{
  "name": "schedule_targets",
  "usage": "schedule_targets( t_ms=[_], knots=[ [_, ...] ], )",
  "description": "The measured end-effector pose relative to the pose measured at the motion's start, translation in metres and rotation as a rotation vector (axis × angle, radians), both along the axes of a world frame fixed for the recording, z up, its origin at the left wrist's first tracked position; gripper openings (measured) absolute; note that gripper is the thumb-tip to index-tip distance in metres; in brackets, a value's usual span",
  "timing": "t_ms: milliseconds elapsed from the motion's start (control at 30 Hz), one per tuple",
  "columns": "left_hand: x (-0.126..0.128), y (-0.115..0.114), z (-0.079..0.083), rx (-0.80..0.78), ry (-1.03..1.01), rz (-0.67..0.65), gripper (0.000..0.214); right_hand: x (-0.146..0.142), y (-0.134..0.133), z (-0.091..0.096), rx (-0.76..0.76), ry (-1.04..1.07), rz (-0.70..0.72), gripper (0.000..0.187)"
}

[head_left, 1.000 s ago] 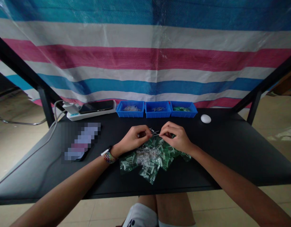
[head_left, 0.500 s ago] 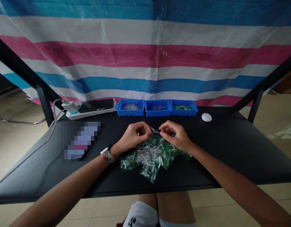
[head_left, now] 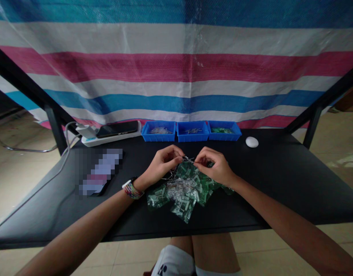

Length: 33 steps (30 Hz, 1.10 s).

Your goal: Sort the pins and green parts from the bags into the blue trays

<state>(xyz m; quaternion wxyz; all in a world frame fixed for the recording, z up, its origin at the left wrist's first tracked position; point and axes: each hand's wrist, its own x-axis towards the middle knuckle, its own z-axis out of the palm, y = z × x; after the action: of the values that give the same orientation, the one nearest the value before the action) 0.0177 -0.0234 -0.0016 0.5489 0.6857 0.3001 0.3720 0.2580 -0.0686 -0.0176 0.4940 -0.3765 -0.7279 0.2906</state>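
Observation:
Over the middle of the black table [head_left: 280, 184] my left hand [head_left: 162, 163] and my right hand [head_left: 215, 165] meet in pinches. Between their fingertips is a small cluster of thin metal pins [head_left: 188, 158], held from both sides. Just below the hands lies a heap of small green and clear plastic bags [head_left: 183, 191] with tiny parts inside. A beaded band sits on my left wrist [head_left: 132, 189].
Three blue bins [head_left: 190, 131] stand in a row at the table's back edge. A white power strip with a dark phone on it [head_left: 116, 130] is at back left, a blurred flat object [head_left: 98, 172] lies left, a white round object [head_left: 251, 142] at the right. Striped tarp behind.
Both hands have stayed together over the bags, shifting slightly up in view; the fingers keep working the pins between them.

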Motion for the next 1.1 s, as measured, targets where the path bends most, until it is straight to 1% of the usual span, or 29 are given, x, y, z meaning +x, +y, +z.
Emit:
schedule_targets(
  t_ms=[167, 367, 467, 533, 667, 800, 933, 1100],
  knots=[
    [-0.0009, 0.002, -0.0003, -0.012, 0.047, -0.076, 0.034, -0.0011, -0.0018, 0.0013, 0.07, -0.045, -0.034, 0.009],
    [0.0008, 0.0004, -0.0023, 0.0, 0.085, -0.053, 0.035, -0.0025, -0.0026, 0.0013, 0.105, -0.067, -0.047, 0.009],
    [0.0021, 0.0004, -0.0037, 0.031, 0.076, -0.036, 0.035, -0.002, -0.0024, 0.0004, 0.069, -0.046, -0.063, 0.006],
    [0.0026, 0.0006, -0.0042, 0.05, 0.066, -0.027, 0.034, -0.0014, -0.0023, -0.0003, 0.007, -0.019, -0.067, 0.009],
    [0.0029, 0.0016, -0.0051, 0.074, 0.048, 0.002, 0.032, -0.0015, -0.0027, -0.0007, -0.126, 0.056, -0.014, 0.017],
    [0.0033, 0.0027, -0.0059, 0.067, 0.026, 0.021, 0.03, -0.0027, -0.0024, -0.0008, -0.203, 0.133, 0.013, 0.013],
    [0.0045, 0.0023, -0.0059, 0.057, 0.013, 0.022, 0.029, -0.0018, -0.0004, -0.0014, -0.222, 0.144, 0.002, 0.011],
    [0.0054, 0.0006, -0.0058, 0.069, 0.018, 0.0, 0.027, -0.0019, -0.0012, -0.0012, -0.151, 0.106, -0.008, 0.007]
  ],
)
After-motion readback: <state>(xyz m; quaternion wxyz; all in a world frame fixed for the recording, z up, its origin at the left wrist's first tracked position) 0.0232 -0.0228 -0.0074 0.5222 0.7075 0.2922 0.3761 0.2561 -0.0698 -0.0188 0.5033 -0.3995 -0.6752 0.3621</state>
